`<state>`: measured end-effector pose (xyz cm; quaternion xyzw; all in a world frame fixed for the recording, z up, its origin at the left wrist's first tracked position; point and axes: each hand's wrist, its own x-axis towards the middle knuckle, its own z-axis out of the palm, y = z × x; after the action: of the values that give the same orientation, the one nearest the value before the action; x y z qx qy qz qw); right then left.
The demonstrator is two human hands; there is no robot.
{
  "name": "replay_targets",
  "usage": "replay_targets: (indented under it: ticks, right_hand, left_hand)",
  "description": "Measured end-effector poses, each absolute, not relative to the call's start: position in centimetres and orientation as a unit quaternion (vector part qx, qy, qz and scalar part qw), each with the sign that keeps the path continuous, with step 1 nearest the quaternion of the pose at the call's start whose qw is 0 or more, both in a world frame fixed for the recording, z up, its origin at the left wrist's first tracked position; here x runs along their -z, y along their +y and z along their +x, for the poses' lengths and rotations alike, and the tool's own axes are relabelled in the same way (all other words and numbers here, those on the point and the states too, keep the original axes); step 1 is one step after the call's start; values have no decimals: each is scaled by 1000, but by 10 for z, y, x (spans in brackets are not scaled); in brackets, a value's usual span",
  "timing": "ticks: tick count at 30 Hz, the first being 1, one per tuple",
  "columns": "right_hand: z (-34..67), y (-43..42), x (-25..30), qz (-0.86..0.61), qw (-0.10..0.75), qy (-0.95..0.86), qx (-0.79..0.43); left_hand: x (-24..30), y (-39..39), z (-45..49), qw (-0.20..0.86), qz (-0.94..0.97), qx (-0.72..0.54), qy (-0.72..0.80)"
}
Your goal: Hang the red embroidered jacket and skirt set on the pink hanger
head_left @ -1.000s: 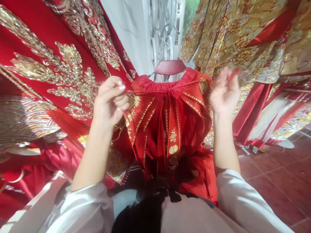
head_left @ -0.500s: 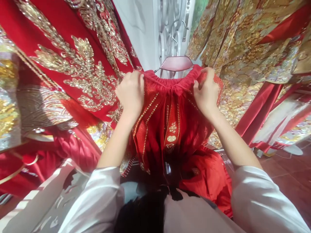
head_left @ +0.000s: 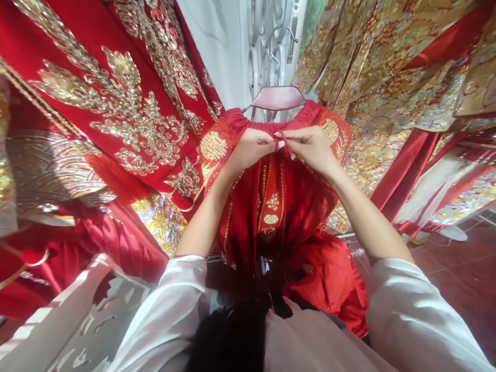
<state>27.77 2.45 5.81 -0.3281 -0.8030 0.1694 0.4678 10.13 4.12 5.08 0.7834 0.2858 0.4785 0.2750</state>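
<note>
A red skirt (head_left: 271,188) with gold embroidered panels hangs in front of me from a hanger (head_left: 279,98) with a pink padded middle and a metal hook. At the middle of its gathered waistband, my left hand (head_left: 258,146) pinches a thin red drawstring (head_left: 282,138). Close against it, my right hand (head_left: 308,144) pinches the same drawstring between thumb and fingers. Gold round motifs show on the skirt on both sides of my hands. Its lower part falls into shadow near my body.
On the left hangs a red garment (head_left: 127,103) with gold beaded branches. Gold sequined garments (head_left: 380,67) hang on the right. A white openwork panel (head_left: 267,57) stands behind the hanger, and a white slatted piece (head_left: 77,310) is at lower left. Reddish tiles (head_left: 457,263) cover the floor.
Both hands have left the sides of the waistband and come together at its middle, where they now pinch the drawstring. The shoulder-side gold motifs have come into sight.
</note>
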Motion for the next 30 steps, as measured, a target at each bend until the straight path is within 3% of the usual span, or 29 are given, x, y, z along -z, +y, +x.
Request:
replay_targets:
  ticks: [6,13,21,26,30]
  right_hand:
    - [272,29,-47,-331,427,-841,0]
    - [269,37,-46,-330,426,-842,19]
    - [269,34,-49,-419,382,-821,59]
    - [297,54,-47,-474,436,-759,100]
    - [304,60,-51,-459,487,-742,23]
  left_hand:
    - [-47,43,103,268,772,-500,287]
    - [-45,46,105,193,769,-516,324]
    - [-47,33,108,10,787,-508,349]
    - [-52,29,86,-73,737,-522,424]
    - [-52,32,80,-55,721,-539,432]
